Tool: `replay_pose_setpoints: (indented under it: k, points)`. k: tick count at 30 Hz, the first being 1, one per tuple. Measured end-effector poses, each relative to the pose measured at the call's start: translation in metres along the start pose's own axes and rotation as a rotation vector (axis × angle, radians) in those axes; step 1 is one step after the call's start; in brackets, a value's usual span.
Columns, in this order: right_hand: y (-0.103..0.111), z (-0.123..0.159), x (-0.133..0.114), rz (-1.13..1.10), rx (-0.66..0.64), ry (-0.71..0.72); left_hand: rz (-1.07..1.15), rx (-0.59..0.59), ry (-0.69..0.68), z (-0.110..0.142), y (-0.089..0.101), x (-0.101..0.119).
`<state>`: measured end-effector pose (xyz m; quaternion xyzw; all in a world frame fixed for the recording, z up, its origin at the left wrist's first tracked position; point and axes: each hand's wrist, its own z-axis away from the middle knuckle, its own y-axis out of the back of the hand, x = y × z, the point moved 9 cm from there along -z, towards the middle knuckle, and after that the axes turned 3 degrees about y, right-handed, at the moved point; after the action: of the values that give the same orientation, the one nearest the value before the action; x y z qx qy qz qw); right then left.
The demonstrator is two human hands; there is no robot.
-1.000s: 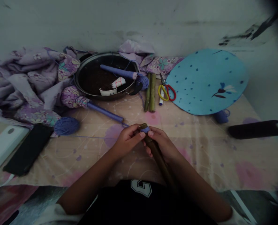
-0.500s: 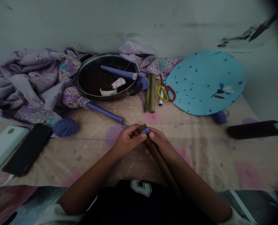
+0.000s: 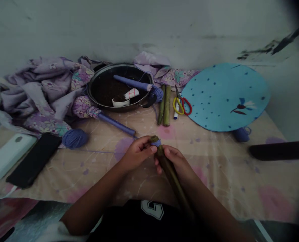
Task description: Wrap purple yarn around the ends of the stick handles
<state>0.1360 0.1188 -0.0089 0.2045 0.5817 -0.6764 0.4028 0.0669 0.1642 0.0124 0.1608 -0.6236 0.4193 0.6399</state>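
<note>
Between my hands a greenish-brown plant stalk [image 3: 173, 179] slants down toward my body. Purple yarn [image 3: 156, 143] is wound around it just below its upper end. My left hand [image 3: 139, 151] is closed at that end, its thumb pressed on the yarn winding. Lower down, my right hand [image 3: 177, 159] is wrapped around the stalk. A strand runs left across the cloth from my left hand toward a purple yarn ball [image 3: 75, 138]. Beyond my hands lies a purple yarn-wrapped stick [image 3: 116, 123] with a floral cloth bundle [image 3: 82, 107] on its end.
A dark pan [image 3: 95, 99] holds brown crumbly matter, a white cup [image 3: 121, 103] and another purple-wrapped stick [image 3: 131, 82]. Two green stalks [image 3: 166, 106], scissors [image 3: 182, 106] and a blue oval board [image 3: 225, 97] lie right of it. A phone [image 3: 34, 159] is at left.
My right hand has shifted slightly away from the yarn winding, showing more of the stalk. The whole view has tilted up a little, so things sit lower in it.
</note>
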Motion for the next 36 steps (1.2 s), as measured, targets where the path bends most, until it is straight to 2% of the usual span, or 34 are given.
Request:
replay_pose_setpoints:
  k: [4,7,12,15,17,21,24,27,30,32,36]
  points:
    - [-0.009,0.001,0.017,-0.174,-0.094,-0.127,-0.061,0.073,-0.029,0.001,0.007,0.004]
    - [-0.013,0.000,0.026,-0.273,-0.103,-0.199,-0.118,0.118,-0.041,0.001,0.012,0.005]
    - [0.000,-0.002,0.008,-0.120,0.013,0.004,-0.179,0.151,-0.059,0.000,0.016,0.006]
    - [0.008,-0.001,0.005,-0.036,0.075,0.005,-0.170,0.179,-0.032,0.001,0.018,0.002]
    - [0.010,0.000,0.010,-0.056,0.092,-0.045,-0.093,0.146,-0.008,0.001,0.015,-0.001]
    - [0.002,0.000,0.025,-0.195,0.010,-0.169,0.054,0.005,0.025,0.002,0.001,-0.003]
    - [-0.001,0.000,0.028,-0.265,0.007,-0.203,0.033,0.038,0.026,0.003,0.004,-0.001]
    - [0.000,-0.001,0.021,-0.237,0.024,-0.148,-0.004,0.074,0.032,0.002,0.008,-0.001]
    - [0.004,-0.003,0.005,-0.114,0.039,0.021,0.006,0.080,0.032,0.000,0.009,-0.002]
    - [0.008,-0.002,-0.001,-0.036,0.069,0.085,0.031,0.072,0.052,0.000,0.008,-0.006]
    - [0.007,0.000,0.005,-0.016,0.061,0.020,0.102,0.020,0.062,0.001,0.003,-0.011]
